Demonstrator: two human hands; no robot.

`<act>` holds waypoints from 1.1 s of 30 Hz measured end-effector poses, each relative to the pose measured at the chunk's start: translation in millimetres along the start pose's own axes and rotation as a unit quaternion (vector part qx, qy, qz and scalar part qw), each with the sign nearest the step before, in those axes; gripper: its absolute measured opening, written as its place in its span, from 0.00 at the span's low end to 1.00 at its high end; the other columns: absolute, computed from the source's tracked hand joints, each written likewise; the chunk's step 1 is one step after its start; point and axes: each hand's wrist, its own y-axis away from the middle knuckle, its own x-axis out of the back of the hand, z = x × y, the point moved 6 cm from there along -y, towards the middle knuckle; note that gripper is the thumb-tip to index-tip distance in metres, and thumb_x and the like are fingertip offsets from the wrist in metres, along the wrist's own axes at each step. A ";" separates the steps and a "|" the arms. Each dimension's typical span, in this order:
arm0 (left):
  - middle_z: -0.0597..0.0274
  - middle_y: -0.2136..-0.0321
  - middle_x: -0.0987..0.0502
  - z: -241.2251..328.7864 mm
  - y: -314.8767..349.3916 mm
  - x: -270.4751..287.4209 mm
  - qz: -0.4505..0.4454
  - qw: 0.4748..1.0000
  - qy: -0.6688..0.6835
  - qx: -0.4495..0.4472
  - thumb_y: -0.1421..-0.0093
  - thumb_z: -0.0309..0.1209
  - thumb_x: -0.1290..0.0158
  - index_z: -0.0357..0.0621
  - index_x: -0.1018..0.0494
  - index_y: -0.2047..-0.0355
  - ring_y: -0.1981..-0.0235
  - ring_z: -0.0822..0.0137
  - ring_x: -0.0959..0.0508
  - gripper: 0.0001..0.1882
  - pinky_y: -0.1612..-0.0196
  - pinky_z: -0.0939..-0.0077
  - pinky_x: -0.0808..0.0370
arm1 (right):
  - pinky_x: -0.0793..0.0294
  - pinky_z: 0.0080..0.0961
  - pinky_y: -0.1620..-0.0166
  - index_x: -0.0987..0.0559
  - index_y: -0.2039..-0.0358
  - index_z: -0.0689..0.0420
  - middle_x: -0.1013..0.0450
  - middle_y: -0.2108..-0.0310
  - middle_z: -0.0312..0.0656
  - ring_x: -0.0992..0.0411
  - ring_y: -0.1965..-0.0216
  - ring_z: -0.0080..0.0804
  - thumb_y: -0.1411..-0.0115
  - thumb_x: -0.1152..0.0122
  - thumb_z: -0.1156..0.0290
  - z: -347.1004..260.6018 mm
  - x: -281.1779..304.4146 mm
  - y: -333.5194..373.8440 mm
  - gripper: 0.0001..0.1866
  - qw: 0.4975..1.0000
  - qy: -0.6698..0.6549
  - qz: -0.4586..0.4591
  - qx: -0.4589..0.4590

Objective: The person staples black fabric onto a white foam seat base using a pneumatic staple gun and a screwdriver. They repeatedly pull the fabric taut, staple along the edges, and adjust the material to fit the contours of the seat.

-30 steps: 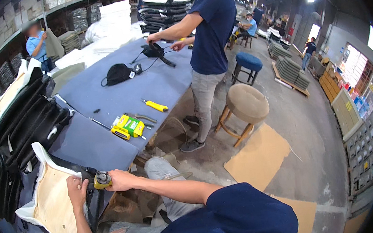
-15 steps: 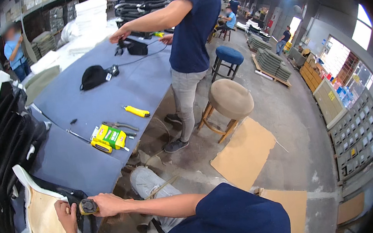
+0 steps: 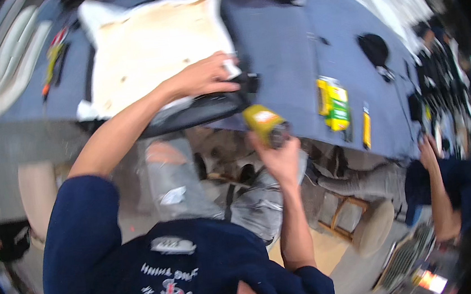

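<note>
A seat panel with a pale wooden back (image 3: 152, 47), white padding and a black cover (image 3: 198, 112) lies on the blue table (image 3: 281, 35). My left hand (image 3: 206, 75) is at the panel's near right corner, fingers closed on the edge of the cover beside a piece of white padding. In my right hand (image 3: 282, 156) is a yellow, dark-ended tool that looks like a staple gun (image 3: 263, 120). It is held just below that corner, near the table's front edge. Motion blur hides whether its tip touches the cover.
A yellow-and-green box (image 3: 335, 103) and a yellow-handled tool (image 3: 366, 127) lie to the right, with a black pouch-like item (image 3: 373, 50) beyond. Slim tools (image 3: 55, 62) lie at the left. Another person's arm (image 3: 437, 190) reaches in at the right, near a stool (image 3: 372, 227).
The view has swung left and down, bringing the panel to the top middle. My right hand has drawn the yellow tool away from my left hand, which remains at the panel's edge.
</note>
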 end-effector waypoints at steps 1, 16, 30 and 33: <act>0.44 0.47 0.27 -4.3 0.3 2.7 -0.029 0.999 0.018 0.021 0.34 0.47 0.41 0.34 0.24 0.79 0.44 0.49 0.29 0.27 0.41 0.59 0.32 | 0.21 0.30 0.56 0.16 0.55 0.66 0.16 0.63 0.42 0.20 0.64 0.27 0.41 0.26 0.67 1.1 0.5 -1.0 0.18 1.000 -0.013 0.000 -0.015; 0.44 0.51 0.25 -6.8 -3.8 -2.5 0.014 0.997 0.073 0.028 0.34 0.46 0.41 0.33 0.24 0.80 0.47 0.53 0.25 0.27 0.48 0.63 0.28 | 0.30 0.25 0.70 0.19 0.53 0.63 0.22 0.68 0.36 0.29 0.74 0.21 0.38 0.30 0.69 3.9 -13.6 -44.4 0.15 0.992 0.085 -0.088 -0.018; 0.42 0.49 0.25 4.1 -12.0 -7.1 -0.046 0.977 0.171 0.119 0.39 0.40 0.38 0.35 0.26 0.51 0.50 0.48 0.26 0.23 0.49 0.59 0.27 | 0.22 0.34 0.49 0.19 0.51 0.64 0.18 0.56 0.45 0.20 0.55 0.36 0.40 0.27 0.67 39.3 19.0 -14.7 0.20 0.993 0.074 -0.049 -0.076; 0.47 0.51 0.25 -3.0 -17.2 -14.8 -0.012 0.987 0.141 0.081 0.39 0.40 0.36 0.39 0.29 0.43 0.50 0.53 0.24 0.28 0.48 0.60 0.25 | 0.19 0.41 0.53 0.17 0.53 0.63 0.17 0.58 0.54 0.17 0.57 0.42 0.42 0.27 0.60 1.8 35.9 -7.5 0.22 0.992 0.124 0.005 -0.015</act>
